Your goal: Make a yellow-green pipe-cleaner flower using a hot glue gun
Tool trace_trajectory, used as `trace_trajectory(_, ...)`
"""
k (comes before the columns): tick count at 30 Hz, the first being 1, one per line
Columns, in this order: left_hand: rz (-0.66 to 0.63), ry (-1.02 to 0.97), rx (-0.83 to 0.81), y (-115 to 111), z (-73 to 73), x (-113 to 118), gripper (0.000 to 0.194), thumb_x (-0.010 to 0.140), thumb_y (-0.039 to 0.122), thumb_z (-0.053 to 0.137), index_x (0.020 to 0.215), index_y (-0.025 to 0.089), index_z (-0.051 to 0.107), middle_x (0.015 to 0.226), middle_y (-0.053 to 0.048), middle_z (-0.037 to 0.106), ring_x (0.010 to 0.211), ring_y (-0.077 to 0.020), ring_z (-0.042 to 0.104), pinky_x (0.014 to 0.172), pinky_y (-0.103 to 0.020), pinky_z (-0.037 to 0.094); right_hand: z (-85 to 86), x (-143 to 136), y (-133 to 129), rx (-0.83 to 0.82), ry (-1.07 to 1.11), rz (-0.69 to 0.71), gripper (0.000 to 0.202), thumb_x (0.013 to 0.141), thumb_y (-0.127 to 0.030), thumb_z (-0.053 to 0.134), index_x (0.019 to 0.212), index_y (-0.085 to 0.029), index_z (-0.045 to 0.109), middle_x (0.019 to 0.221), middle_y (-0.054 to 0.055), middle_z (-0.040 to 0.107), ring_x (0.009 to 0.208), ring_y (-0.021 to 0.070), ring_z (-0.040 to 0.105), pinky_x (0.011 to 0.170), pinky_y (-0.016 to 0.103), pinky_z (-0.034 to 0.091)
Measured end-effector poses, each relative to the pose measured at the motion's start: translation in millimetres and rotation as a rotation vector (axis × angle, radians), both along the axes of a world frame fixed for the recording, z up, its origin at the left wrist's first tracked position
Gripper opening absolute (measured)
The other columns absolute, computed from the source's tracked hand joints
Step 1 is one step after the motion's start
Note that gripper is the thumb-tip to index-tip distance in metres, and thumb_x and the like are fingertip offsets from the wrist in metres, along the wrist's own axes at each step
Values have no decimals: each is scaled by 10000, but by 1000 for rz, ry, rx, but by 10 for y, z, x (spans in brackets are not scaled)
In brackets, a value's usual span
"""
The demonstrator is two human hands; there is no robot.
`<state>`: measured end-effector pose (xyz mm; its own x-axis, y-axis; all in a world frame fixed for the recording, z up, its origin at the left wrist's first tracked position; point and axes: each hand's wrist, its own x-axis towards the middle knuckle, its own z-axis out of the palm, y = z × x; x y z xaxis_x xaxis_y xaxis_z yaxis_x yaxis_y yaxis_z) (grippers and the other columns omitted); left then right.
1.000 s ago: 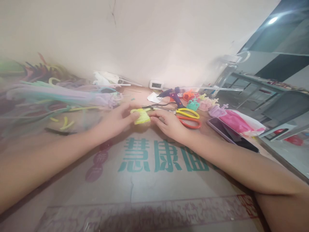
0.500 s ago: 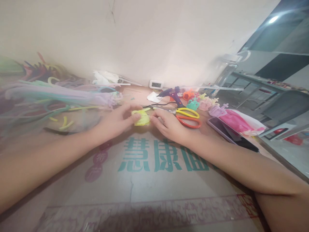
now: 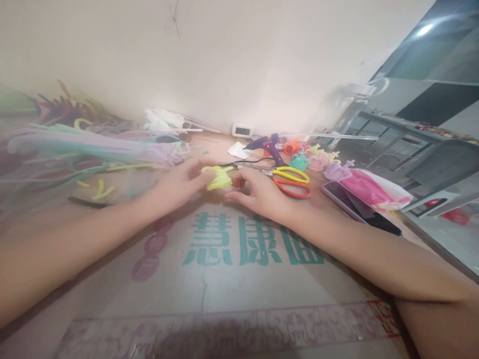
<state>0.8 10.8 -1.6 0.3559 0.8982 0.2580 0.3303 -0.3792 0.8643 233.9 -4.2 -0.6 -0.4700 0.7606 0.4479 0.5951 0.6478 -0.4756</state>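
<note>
the yellow piece [image 3: 220,182] could slip or twist out of line, since only the left hand [image 3: 181,182] clearly has it, pinched between thumb and fingers at its left side; a loose pinch would likely be the cause. the right hand's [image 3: 260,194] grip stands open, thumb and forefinger parted and curved close beside the piece's right edge, and whether a fingertip touches it i cannot tell. too hard a squeeze might also crush the piece, if it is as soft as it seems. the scissors [image 3: 268,172] lie just beyond the right hand, so a careless swing of the knuckles could knock them, or catch the black cord [image 3: 258,161] behind. the piece itself sits between the two hands, above the desk [image 3: 239,289], a bright lemon yellow, small and bunched, with what look like stacked strands or loops and a short end poking out at the upper right; finer detail is blurred.
</note>
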Motion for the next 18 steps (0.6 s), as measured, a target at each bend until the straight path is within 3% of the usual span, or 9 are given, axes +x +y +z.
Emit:
trace_trajectory(7,36,45,-11,-13,4,0,572,908,661,589,1315,263,647,1223,-69,716,1004,-258,667,825,-354,521,2,3,-14,71,-16,18,88,945,-265,585,911,-190,616,866,34,670,796,183,597,769,318,443)
trace_trajectory(11,16,16,-29,-17,7,4,557,906,653,598,1310,272,646,1205,-60,717,1000,-254,673,812,-347,527,21,2,-24,92,-27,55,120,966,-237,533,958,-185,641,917,53,699,832,191,620,794,327,454)
trace_trajectory(18,31,8,-33,-8,-7,2,563,903,654,602,1310,267,642,1156,-66,734,978,-250,682,813,-348,534,55,-11,-61,125,11,40,124,975,-241,515,873,-207,578,814,22,648,759,170,580,734,307,437)
